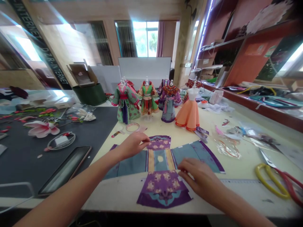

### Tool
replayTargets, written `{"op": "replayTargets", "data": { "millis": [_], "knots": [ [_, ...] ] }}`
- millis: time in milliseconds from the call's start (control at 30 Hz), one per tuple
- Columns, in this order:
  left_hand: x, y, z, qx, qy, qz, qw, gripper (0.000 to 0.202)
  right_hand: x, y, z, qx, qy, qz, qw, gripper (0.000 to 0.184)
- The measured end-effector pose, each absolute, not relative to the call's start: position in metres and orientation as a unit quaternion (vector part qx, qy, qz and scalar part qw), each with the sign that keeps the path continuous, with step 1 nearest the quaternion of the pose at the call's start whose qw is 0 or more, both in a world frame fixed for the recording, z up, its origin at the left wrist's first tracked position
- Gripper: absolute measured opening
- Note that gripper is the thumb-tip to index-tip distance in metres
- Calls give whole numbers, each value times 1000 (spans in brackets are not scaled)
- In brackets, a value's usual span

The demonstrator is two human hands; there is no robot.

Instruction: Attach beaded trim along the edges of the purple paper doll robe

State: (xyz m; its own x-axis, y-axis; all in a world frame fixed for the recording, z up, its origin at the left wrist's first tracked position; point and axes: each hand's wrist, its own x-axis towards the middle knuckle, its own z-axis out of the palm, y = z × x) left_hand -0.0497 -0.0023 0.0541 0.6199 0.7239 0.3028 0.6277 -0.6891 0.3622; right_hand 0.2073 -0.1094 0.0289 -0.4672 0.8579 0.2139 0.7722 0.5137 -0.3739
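A flat paper garment cutout (pixel 163 164), teal with purple flowered panels, lies spread on the cream table (pixel 236 164) in front of me. My left hand (pixel 132 145) rests on its upper left part, fingertips touching the top purple panel, fingers curled together. My right hand (pixel 201 178) lies on the right side of the cutout, fingers pressed down flat beside the lower purple panel. Neither hand lifts the paper.
Several small mannequins in paper dresses (pixel 151 101) stand at the back, one in an orange skirt (pixel 188 113). A tape roll (pixel 132 127) lies behind the cutout. Yellow- and red-handled scissors (pixel 276 179) sit right. A tablet (pixel 65 170), paper flowers (pixel 42 128) and a wire ring lie on the dark mat left.
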Motion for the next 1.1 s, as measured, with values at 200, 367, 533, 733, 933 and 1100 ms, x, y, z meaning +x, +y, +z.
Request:
{"op": "replayTargets", "data": {
  "millis": [200, 367, 533, 733, 933, 1100],
  "knots": [
    [-51, -34, 40, 878, 418, 197, 124, 12, 215, -142, 8, -411, -873, 82, 248, 18],
    [-58, -67, 29, 879, 417, 191, 128, 13, 225, -154, -2, -395, -866, 66, 301, 15],
    [-64, -83, 18, 898, 376, 199, 114, 17, 232, -158, -7, -398, -857, 61, 321, 17],
    [-55, -61, 15, 897, 398, 182, 68, 31, 230, -166, -8, -390, -858, 49, 331, 19],
    [-36, -25, -6, 912, 402, 81, 18, 63, 230, -180, -6, -412, -853, 32, 318, 19],
    [-37, -10, -26, 919, 393, 44, -10, 64, 237, -192, -6, -440, -843, -3, 308, 18]
  ]
}}
